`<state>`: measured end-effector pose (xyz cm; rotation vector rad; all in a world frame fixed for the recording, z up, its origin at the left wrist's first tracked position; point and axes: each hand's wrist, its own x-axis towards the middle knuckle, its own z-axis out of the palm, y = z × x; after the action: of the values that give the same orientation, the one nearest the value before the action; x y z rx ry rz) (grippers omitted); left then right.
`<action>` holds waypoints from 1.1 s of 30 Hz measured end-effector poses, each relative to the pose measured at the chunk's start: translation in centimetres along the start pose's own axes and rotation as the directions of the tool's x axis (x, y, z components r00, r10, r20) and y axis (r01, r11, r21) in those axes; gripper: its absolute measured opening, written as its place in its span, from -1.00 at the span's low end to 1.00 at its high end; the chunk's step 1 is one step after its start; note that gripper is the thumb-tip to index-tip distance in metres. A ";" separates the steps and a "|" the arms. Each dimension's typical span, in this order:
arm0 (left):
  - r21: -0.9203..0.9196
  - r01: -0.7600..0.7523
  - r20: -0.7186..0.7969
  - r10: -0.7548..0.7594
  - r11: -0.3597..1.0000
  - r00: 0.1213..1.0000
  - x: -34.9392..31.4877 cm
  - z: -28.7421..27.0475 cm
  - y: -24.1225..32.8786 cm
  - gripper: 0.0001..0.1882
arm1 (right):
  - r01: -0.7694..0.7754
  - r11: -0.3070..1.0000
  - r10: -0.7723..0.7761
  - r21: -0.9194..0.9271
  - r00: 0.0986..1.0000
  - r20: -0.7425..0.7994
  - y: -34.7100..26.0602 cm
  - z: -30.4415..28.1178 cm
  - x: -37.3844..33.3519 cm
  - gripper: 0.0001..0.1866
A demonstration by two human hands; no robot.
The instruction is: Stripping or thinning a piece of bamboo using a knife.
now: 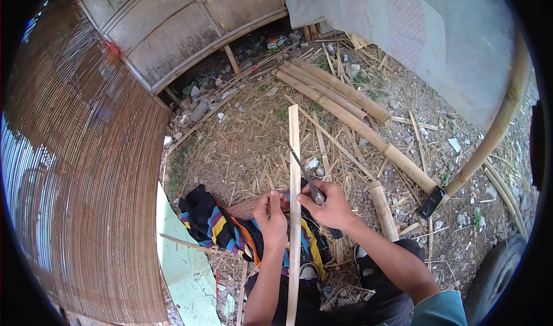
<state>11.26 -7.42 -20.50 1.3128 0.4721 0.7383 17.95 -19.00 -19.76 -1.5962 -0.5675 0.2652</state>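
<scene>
A long pale bamboo strip [294,153] runs away from me between my hands, its near end passing out at the lower edge. My right hand [333,206] is closed around a knife [305,173] with a dark, narrow blade pointing away and leftward; the thumb touches the strip's right side. Close against the strip's left side, my left hand [271,217] is closed, thumb and fingers pinched together. What lies in that pinch is too small to make out. Beneath the hands is a heap of striped, multicoloured cloth [222,225], with a brown piece of wood [243,209] partly covered.
Several bamboo poles [345,114] lie ahead to the right, near a black phone-like device [432,202]. A short bamboo piece [383,210] is beside my right forearm. A slatted screen [86,170] stands left, a pale green sheet [184,274] beside it. A tyre [495,277] sits lower right.
</scene>
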 end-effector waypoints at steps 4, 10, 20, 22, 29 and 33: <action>0.078 -0.056 0.067 0.051 0.995 0.996 0.0 -0.4 0.2 -0.73 | 0.007 1.000 -0.007 0.012 1.000 0.005 0.2 0.2 0.1 -0.76; 0.150 -0.149 0.061 0.141 0.977 0.988 -0.1 -0.6 0.0 -0.86 | 0.007 1.000 -0.007 0.017 1.000 0.013 -0.4 0.6 0.0 -0.76; 0.148 -0.077 0.034 0.073 0.986 0.997 0.1 -1.6 0.3 -0.83 | 0.009 1.000 -0.009 -0.004 1.000 0.030 -0.3 1.4 0.1 -0.77; 0.150 -0.087 0.034 0.083 0.985 0.996 0.3 -1.9 0.3 -0.83 | 0.012 1.000 -0.011 -0.005 0.999 0.032 -0.3 1.6 0.1 -0.76; 0.073 -0.101 0.044 0.098 0.992 0.994 0.0 -1.9 1.1 -0.85 | 0.030 1.000 -0.030 -0.006 0.999 0.023 0.1 2.1 0.1 -0.76; 0.275 -0.221 0.090 0.204 0.936 0.975 0.0 -2.3 1.0 -0.89 | 0.039 0.999 -0.039 0.007 0.999 0.020 -0.2 2.4 0.1 -0.76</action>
<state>9.44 -5.77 -19.97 1.6700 0.4012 0.8292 16.83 -16.86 -19.85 -1.5755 -0.6120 0.2539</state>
